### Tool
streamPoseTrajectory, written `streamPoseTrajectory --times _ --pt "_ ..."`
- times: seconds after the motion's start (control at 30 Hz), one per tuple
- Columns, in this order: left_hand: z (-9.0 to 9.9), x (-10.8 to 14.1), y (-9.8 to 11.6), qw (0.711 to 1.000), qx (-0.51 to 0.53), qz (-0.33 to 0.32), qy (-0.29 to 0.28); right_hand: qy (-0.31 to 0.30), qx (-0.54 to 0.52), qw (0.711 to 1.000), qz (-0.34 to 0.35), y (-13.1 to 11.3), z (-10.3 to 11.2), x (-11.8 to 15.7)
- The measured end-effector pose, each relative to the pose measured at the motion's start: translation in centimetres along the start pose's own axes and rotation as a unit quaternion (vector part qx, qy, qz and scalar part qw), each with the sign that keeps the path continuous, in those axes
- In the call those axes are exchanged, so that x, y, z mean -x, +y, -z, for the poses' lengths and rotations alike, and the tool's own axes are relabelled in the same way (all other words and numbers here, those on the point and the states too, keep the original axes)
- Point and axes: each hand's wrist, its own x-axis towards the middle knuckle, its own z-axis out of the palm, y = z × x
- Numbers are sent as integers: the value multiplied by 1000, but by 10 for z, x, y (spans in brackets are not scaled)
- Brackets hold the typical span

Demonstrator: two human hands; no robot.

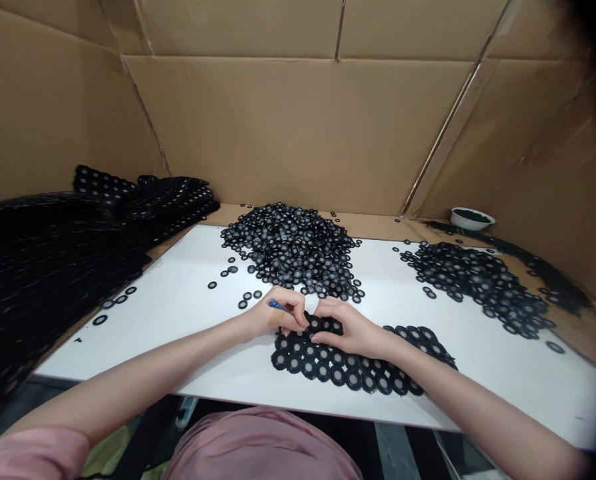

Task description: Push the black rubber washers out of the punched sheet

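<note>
Nearest: pink, softly creased fabric garment (263,447) of the operator, before the front edge of a flat, smooth white worktop (218,377). L hand (281,317): fingers curled around a slim tool w/ blue patterned handle (277,305); tip not visible. R hand (353,328): fingers and thumb pinching the far side of a black mat of joined rings w/ grey centres (338,375). Mat lies at worktop front, centre to R, partly under R forearm. Hands sit close together, prob. so R steadies the mat for L's tool. Large mound of loose black rings, grey-centred (288,243), lies just beyond hands, presumably for short reach; lower pile of like rings (478,283) at R. Far L: draped, supple black sheeting, pale-dotted in part (53,267). Far R: round white bowl (471,223), dark contents. Surround: stiff brown cardboard panels (278,127).
</note>
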Motion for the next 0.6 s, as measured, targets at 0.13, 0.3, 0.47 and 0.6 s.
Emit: streamPoseTrajectory --times 0.13,0.3,0.47,0.6 --pt "-1 0 1 1000 14 12 -6 -8 -4 1000 3 -1 1 0" --pt "0 -2 0 1000 15 16 -10 -15 -11 1000 1 -1 1 -1" --pt "1 -3 -2 1000 19 17 -17 -13 -17 1000 2 -1 1 -1" --pt "0 -3 -1 999 19 26 -16 -14 -16 1000 3 -2 1 -1"
